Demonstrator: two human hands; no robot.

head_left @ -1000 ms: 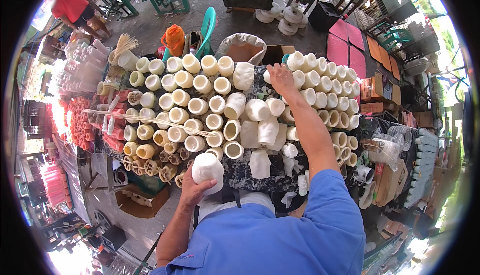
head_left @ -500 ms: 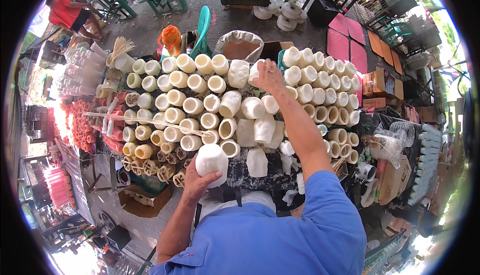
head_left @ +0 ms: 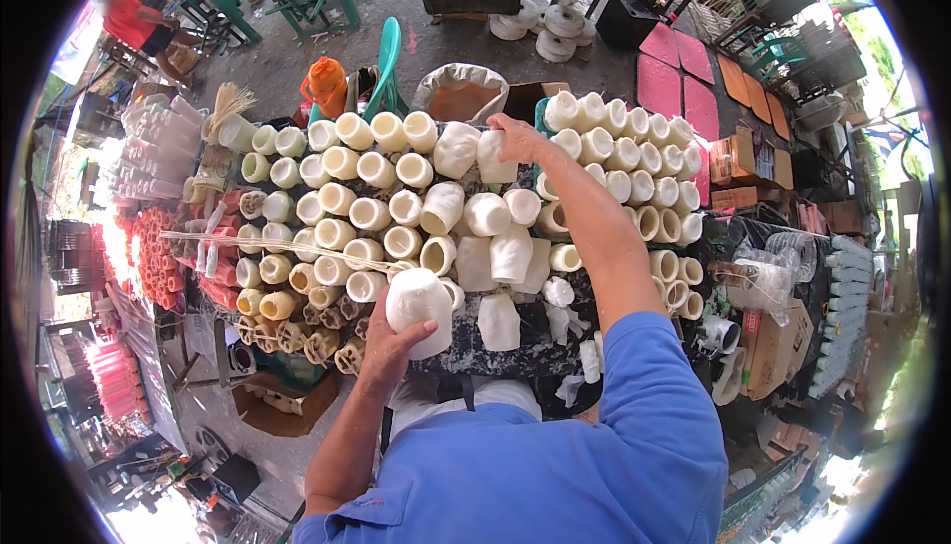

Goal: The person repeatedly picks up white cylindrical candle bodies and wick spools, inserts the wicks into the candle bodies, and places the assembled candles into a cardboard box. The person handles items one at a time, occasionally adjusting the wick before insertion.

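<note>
Your left hand [head_left: 386, 350] grips a white wax-like cup [head_left: 419, 306] at the near edge of the tabletop [head_left: 461, 350], thumb across its lower side; mouth not visible. Probably light, firm, a bit smooth, maybe brittle: hold it round the side wall, don't squeeze hard. Your right hand [head_left: 513, 139] touches a white rounded piece [head_left: 493, 162] near the far edge, fingers bent; can't tell if gripping. Cream open-mouthed cups [head_left: 375, 169] sit in rows left and right.
</note>
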